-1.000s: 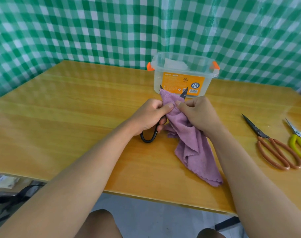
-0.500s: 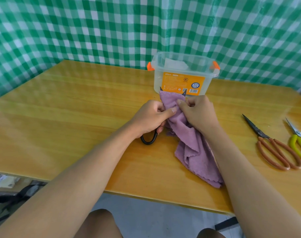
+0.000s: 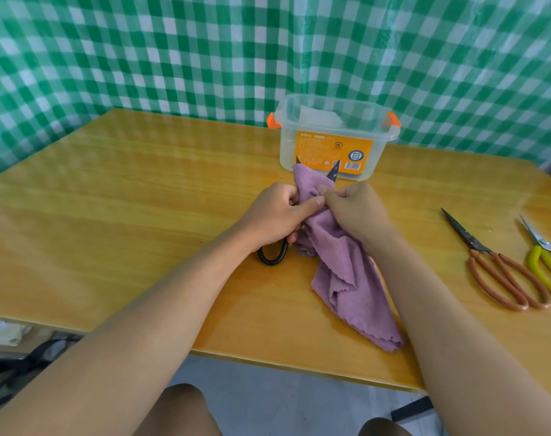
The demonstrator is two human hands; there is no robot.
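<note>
My left hand (image 3: pixel 275 214) grips a pair of black scissors (image 3: pixel 272 256) by the handle; one black loop sticks out below the hand. The blades are spread, and their two tips poke out above a purple cloth (image 3: pixel 346 272). My right hand (image 3: pixel 352 212) pinches the purple cloth around the blades at the middle of the wooden table (image 3: pixel 117 215). The rest of the cloth trails down toward the table's front edge. Most of the scissors are hidden by the cloth and my hands.
A clear plastic box (image 3: pixel 333 136) with orange clips and an orange label stands just behind my hands. Brown-handled scissors (image 3: pixel 500 269) and yellow-handled scissors (image 3: pixel 547 262) lie at the right. A green checked curtain (image 3: pixel 205 51) hangs behind the table.
My right hand has slid the cloth slightly along the blades, first up and then back down, and the blade tips show a little more now. My left hand has stayed on the handle.
</note>
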